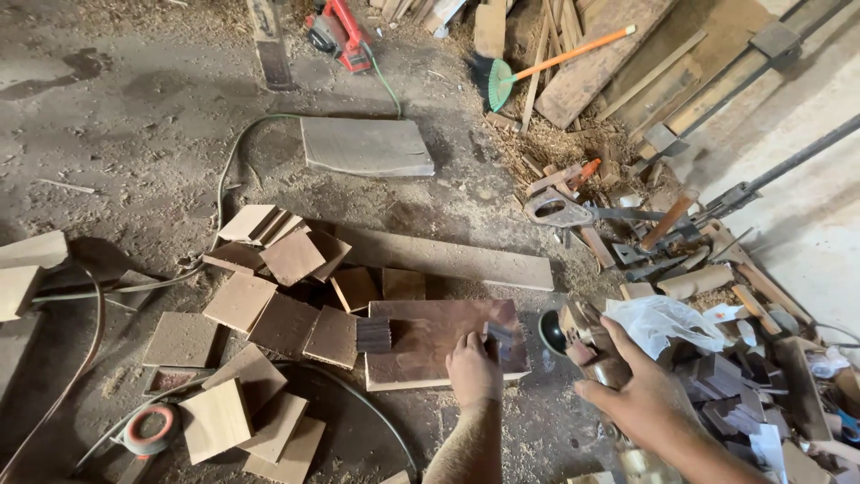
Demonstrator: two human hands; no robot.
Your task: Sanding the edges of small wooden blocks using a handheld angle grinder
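Note:
My left hand (474,366) presses a small dark wooden block (500,339) down on a reddish-brown board (430,336) that lies on the dusty floor. A second dark block (374,334) rests at the board's left edge. My right hand (638,394) grips the body of an angle grinder (578,336), its disc close to the board's right end.
Several square wood pieces (269,314) are scattered left of the board, with a roll of tape (150,428) and cables. A long plank (448,258) lies behind. Right: a handsaw (560,209), a hammer, a plastic bag (661,323), wood scraps. Far back: a red power tool (339,31) and a broom (537,64).

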